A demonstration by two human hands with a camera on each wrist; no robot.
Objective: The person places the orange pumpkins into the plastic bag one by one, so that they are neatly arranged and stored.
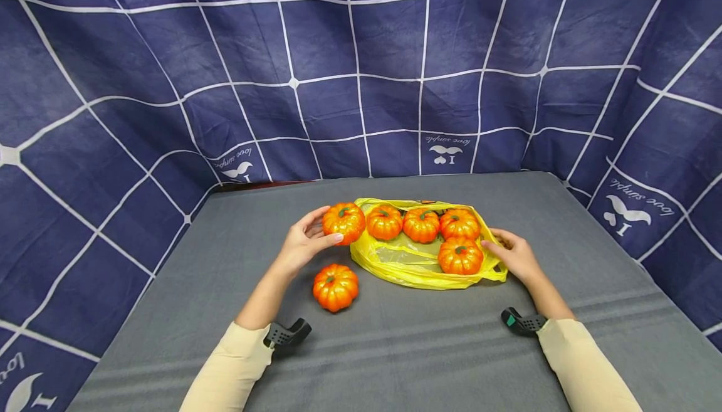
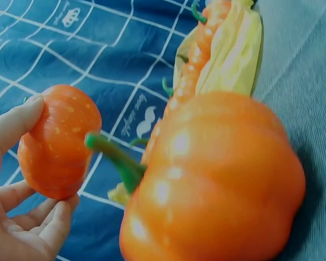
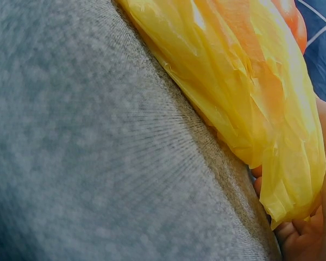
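My left hand (image 1: 304,242) holds a small orange pumpkin (image 1: 343,223) between thumb and fingers, at the left rim of a yellow plastic bag (image 1: 389,269). The left wrist view shows the same held pumpkin (image 2: 62,141), raised clear of the table. Several more pumpkins (image 1: 420,225) with green stems sit in the open bag, most along its far side and one at the near right. On the bag's right side, my right hand (image 1: 516,255) grips the rim, thumb at the edge; the plastic (image 3: 293,174) partly hides its fingers in the right wrist view.
Another pumpkin (image 1: 335,288) lies on the grey cloth-covered table (image 1: 406,343), left of the bag and near the left forearm. Blue curtains (image 1: 389,105) with white grid lines stand behind the table and along both sides. Each wrist wears a dark band (image 1: 287,333).
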